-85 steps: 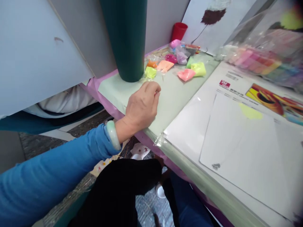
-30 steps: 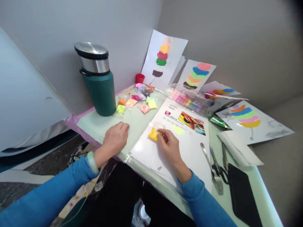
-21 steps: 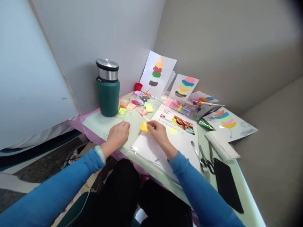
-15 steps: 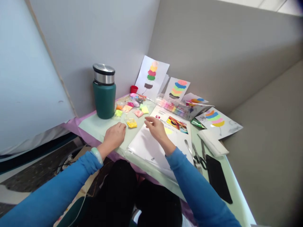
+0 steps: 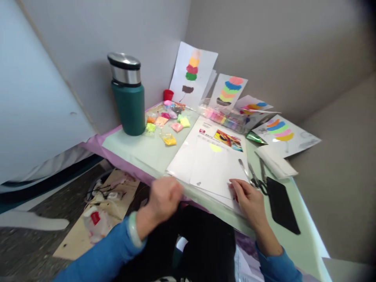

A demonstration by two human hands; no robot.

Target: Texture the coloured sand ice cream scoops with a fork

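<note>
Table [image 5: 135,154] is the biggest item, pale green cover, pink-purple trim along the edge; tall drawing [image 5: 194,72] leans at the back corner, stacked colour blobs on it; second drawing [image 5: 232,92] stands propped to its right, third drawing [image 5: 284,135] sits tilted farther right; printed pad [image 5: 179,159] lies flat mid-table; green bottle [image 5: 131,107] stands upright at the back left, steel-and-black top; white sheet [image 5: 216,168] lies on the pad, yellow-green patch near its top; clear case [image 5: 221,118] of coloured blocks sits behind the pad; black flat item [image 5: 282,205] lies near the right edge; hands are well apart: left hand [image 5: 165,197] is at the near table edge, fingers curled in (blurred, so can't tell if it grips anything); right hand [image 5: 249,200] is at the sheet's lower right edge, fingers bent, thumb alongside the index finger (a bit of red shows by the fingertips, too small to identify); can't tell whether it pinches anything; folded white paper [image 5: 277,162] lies beyond the black item; scissors [image 5: 260,185] lie just beyond the right hand, metal utensil [image 5: 243,166] beside them; red cup [image 5: 168,95] stands by the tall drawing; yellow packet [image 5: 169,139] lies on the cover left of the pad, near pink packet [image 5: 177,127].
</note>
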